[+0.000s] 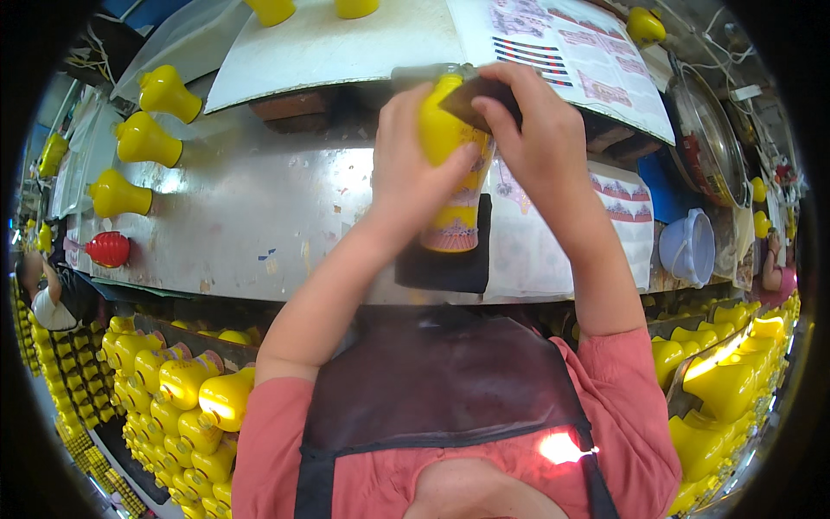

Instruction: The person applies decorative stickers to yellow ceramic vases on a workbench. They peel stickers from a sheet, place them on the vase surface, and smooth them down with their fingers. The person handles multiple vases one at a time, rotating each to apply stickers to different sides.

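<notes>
A glossy yellow vase (464, 216) with a printed pattern lies on a black cloth (477, 272), its neck pointing away from me and its base toward me. My left hand (411, 164) is wrapped around the vase's left side, thumb across its body. In my right hand (545, 130) a dark, flat scraper (480, 97) is pinched between thumb and fingers. One pointed corner of the scraper reaches over the vase near its shoulder; whether it touches the surface I cannot tell. Pinkish patterned decals show on the lower body of the vase.
Several yellow vases (149, 140) stand along the bench's left side, near a red squeeze bottle (108, 249). Decal sheets (618, 203) and a pale bucket (687, 246) are right. A white board (333, 52) spans the back. Stacked yellow vases (186, 381) flank me. People appear at both edges.
</notes>
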A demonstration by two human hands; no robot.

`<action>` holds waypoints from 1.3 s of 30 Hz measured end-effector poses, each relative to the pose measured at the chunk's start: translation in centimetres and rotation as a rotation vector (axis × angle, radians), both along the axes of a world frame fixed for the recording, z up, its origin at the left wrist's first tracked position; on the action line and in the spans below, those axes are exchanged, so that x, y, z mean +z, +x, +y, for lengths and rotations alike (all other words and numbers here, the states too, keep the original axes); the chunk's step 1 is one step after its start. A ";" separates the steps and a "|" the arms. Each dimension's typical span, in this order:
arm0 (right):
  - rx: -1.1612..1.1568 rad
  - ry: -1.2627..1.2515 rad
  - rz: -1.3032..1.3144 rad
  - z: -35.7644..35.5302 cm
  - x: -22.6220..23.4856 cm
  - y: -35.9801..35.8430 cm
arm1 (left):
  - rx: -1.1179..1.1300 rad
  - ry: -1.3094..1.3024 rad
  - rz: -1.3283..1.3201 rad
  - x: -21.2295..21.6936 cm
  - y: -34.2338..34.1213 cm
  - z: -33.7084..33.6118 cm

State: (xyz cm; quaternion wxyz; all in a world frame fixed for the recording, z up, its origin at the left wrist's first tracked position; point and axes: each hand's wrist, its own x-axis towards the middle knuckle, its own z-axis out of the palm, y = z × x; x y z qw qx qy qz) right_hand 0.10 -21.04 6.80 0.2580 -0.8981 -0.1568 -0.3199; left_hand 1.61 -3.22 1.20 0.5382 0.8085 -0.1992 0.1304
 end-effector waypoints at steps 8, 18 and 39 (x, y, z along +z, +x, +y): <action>0.073 0.085 0.178 -0.9 3.4 3.4 | -0.047 -0.290 0.185 -1.6 1.9 -0.7; 0.127 0.031 0.142 -1.0 1.7 4.3 | -0.026 -0.228 0.125 -0.7 1.5 -0.7; -0.023 0.597 0.764 -0.8 -1.3 1.2 | 0.004 -0.269 0.238 0.0 3.0 -1.2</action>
